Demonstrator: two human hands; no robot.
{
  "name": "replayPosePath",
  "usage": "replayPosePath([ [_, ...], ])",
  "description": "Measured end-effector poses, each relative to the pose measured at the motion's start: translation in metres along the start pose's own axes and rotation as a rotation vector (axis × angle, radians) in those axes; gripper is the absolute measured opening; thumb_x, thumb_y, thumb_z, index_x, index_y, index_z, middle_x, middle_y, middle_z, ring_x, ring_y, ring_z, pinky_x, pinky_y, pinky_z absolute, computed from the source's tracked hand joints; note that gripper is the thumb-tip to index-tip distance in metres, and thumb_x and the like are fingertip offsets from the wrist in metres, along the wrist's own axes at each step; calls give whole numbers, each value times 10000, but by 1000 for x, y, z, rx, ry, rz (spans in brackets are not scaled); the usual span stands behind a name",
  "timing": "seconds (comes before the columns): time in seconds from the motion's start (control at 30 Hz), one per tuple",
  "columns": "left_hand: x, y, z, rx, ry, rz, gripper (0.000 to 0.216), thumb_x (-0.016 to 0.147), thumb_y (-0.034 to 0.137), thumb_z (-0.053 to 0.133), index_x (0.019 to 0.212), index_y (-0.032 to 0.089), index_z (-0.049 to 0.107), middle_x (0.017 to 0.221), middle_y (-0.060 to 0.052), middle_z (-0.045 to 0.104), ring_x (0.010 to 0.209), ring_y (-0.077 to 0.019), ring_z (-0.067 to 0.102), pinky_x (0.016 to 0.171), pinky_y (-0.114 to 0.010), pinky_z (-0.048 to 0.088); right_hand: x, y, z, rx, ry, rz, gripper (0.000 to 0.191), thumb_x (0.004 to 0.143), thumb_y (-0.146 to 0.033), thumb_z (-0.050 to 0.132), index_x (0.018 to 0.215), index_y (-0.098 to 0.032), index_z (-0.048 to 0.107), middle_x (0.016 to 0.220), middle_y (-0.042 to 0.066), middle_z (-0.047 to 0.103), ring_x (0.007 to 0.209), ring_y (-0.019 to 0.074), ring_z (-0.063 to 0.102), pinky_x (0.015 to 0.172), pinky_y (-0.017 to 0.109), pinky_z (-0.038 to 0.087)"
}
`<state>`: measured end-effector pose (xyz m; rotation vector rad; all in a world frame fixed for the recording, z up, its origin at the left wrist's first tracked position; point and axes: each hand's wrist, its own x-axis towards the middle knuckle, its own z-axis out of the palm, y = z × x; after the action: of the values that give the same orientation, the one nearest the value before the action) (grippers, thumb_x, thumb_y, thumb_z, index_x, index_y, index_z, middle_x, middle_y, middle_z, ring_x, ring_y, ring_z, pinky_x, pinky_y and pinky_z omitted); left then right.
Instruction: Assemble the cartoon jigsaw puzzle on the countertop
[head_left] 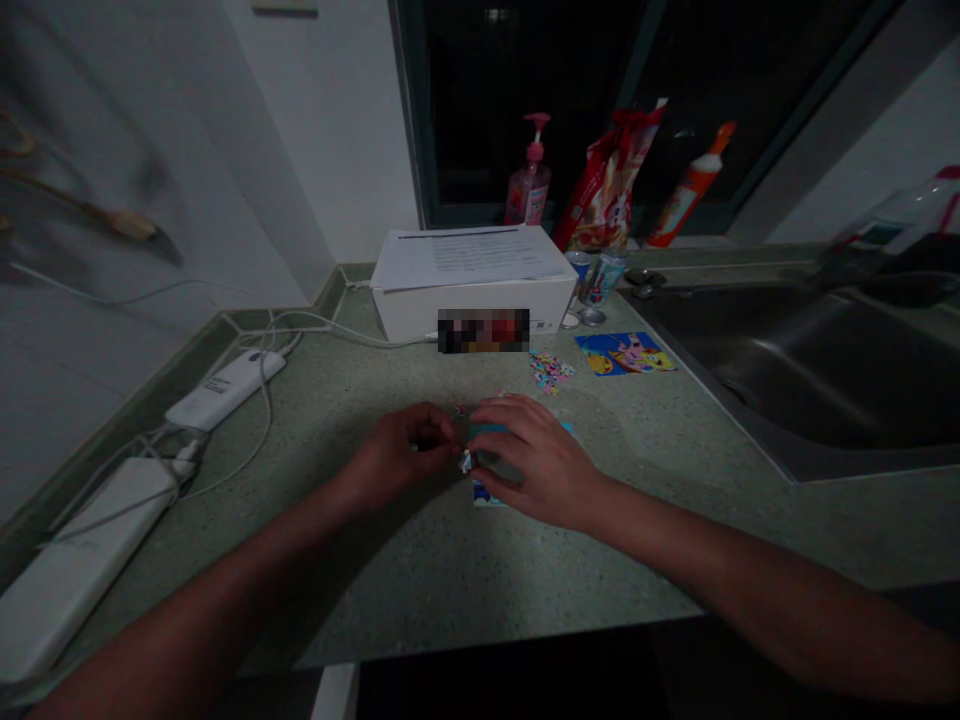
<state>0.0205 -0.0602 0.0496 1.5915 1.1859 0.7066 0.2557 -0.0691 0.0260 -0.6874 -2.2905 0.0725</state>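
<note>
Both my hands meet at the middle of the speckled countertop (420,560). My left hand (401,450) is curled into a pinch on a tiny piece I cannot make out. My right hand (529,460) lies with bent fingers over a small blue-edged puzzle board (484,495), and a small pale piece (466,462) shows at its fingertips. A loose pile of small colourful puzzle pieces (551,370) lies beyond the hands. A cartoon picture card (624,353) lies flat to the right of that pile.
A white box (472,300) topped with printed paper stands behind. Two white power banks (225,388) (75,560) with cables lie at the left. A steel sink (817,370) is at the right. A pink pump bottle (529,185), snack bag (607,190), orange-capped bottle (690,190) and small cans (600,278) stand by the window.
</note>
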Motion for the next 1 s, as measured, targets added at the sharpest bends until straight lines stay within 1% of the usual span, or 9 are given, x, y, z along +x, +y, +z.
replayPosePath([
  [0.23,0,-1,0,18,-11,17,178,778,355,739,825,213,642,779,-26,728,720,-182,676,706,-336,546,-1,-1,2,5,-20,17,153,977,-274,649,1118,-227,685,1275,122,702,1279,282,637,1139,564,489],
  [0.33,1,-1,-2,34,20,46,197,814,407,707,862,218,674,836,-50,757,774,-207,702,738,-358,563,-1,2,1,17,-21,32,162,966,-264,647,1125,-252,676,1294,107,692,1290,280,630,1131,570,490],
  [0.4,3,-3,-4,49,69,61,225,834,443,681,890,225,687,874,-66,772,794,-222,712,744,-371,568,0,6,-3,30,-10,46,171,960,-261,654,1130,-262,676,1298,98,691,1296,280,625,1115,560,502],
  [0.53,13,-16,-12,103,183,3,281,864,506,626,920,237,683,884,-67,777,662,-212,676,665,-384,556,1,15,-16,37,33,77,191,950,-255,677,1142,-251,676,1284,102,691,1295,289,622,1082,538,524],
  [0.57,17,-21,-14,133,234,-4,281,867,510,618,921,241,682,883,-65,777,669,-219,682,668,-388,558,0,17,-19,33,44,88,199,949,-254,682,1148,-250,673,1287,104,690,1292,289,623,1081,536,524],
  [0.63,24,-31,-20,244,334,23,267,855,492,630,923,244,701,884,-62,776,779,-246,709,743,-403,566,-5,21,-26,30,58,117,217,950,-252,690,1165,-259,667,1296,98,687,1288,283,625,1086,535,522],
  [0.7,31,-41,-26,321,386,47,267,837,483,636,920,241,712,891,-61,780,822,-255,712,810,-423,561,-17,25,-32,29,56,159,242,950,-241,693,1187,-277,659,1300,85,687,1285,274,626,1096,537,517],
  [0.77,35,-47,-30,342,409,51,295,841,503,620,924,235,714,897,-64,780,823,-255,708,822,-425,557,-35,31,-40,22,49,210,274,945,-222,694,1206,-292,650,1292,77,689,1268,268,635,1098,545,515],
  [1.0,37,-51,-30,365,402,51,299,829,503,638,944,241,723,882,-49,785,823,-248,723,813,-394,569,-106,46,-59,-16,31,434,220,935,-234,713,1140,-301,664,1271,79,683,1223,276,650,1039,544,552],
])
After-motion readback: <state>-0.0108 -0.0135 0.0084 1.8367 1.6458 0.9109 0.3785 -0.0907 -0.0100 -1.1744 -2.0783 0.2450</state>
